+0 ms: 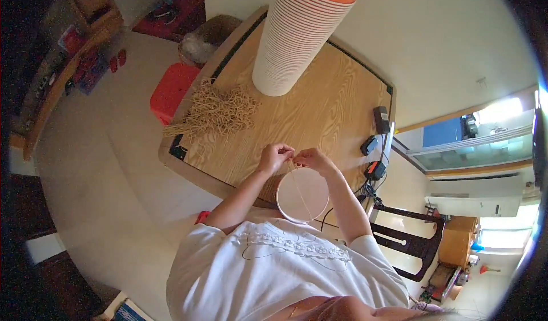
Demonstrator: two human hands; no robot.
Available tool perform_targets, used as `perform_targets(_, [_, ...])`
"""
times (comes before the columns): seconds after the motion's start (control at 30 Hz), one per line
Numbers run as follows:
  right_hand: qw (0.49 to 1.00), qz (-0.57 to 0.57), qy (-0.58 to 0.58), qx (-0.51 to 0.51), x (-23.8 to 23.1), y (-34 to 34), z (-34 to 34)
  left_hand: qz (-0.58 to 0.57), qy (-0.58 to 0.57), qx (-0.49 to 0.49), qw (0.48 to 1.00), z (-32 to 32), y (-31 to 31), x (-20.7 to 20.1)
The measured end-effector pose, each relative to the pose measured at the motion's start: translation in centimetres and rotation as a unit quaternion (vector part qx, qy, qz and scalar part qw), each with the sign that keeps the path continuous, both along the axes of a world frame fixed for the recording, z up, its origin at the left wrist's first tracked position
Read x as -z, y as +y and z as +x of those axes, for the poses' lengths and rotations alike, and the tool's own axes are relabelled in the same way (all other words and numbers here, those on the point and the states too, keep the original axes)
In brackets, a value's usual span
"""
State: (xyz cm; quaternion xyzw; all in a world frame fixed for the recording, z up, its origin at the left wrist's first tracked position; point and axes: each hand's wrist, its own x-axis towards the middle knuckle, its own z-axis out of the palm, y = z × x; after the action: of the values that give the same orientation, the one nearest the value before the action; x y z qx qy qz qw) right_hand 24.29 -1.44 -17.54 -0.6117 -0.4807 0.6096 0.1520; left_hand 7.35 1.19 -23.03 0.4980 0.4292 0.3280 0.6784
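Note:
At the near edge of the table, a round thing with a pale flat end and a ridged brown side lies tipped toward me, close to my shirt. A thin tan string runs across that flat end. My left hand and my right hand meet at its far rim. Both hands have their fingertips pinched together on the string. A loose heap of tan twine pieces lies on the left of the table. Beyond my hands stands a tall stack of white paper cups with an orange one on top.
The wood-grain table has dark-edged corners. Black adapters and cables sit along its right side. A red bin stands on the floor beyond the left edge. At my right is a dark chair.

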Motion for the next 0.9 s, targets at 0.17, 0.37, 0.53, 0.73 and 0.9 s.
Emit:
perform_targets(0.17, [0.995, 0.008, 0.081, 0.058, 1.0, -0.3, -0.1, 0.109, 0.06, 0.0, 0.992, 0.0, 0.2, -0.8])
perform_targets(0.37, [0.996, -0.009, -0.081, 0.021, 0.9, 0.4, -0.1, 0.264, 0.127, 0.019, 0.956, -0.9, 0.1, 0.0])
perform_targets(0.53, [0.997, 0.017, -0.076, -0.027, 0.7, -0.4, 0.3, 0.289, 0.225, 0.089, 0.926, -1.5, -0.2, -1.0])
perform_targets(0.73, [0.984, -0.005, -0.115, -0.137, 0.1, 0.0, 0.6, 0.259, 0.284, 0.11, 0.917, -2.2, -0.1, -1.4])
perform_targets(0.9, [0.976, 0.035, -0.104, -0.186, 1.7, -0.2, 1.9, 0.328, 0.148, 0.129, 0.924, -1.3, -0.1, -1.5])
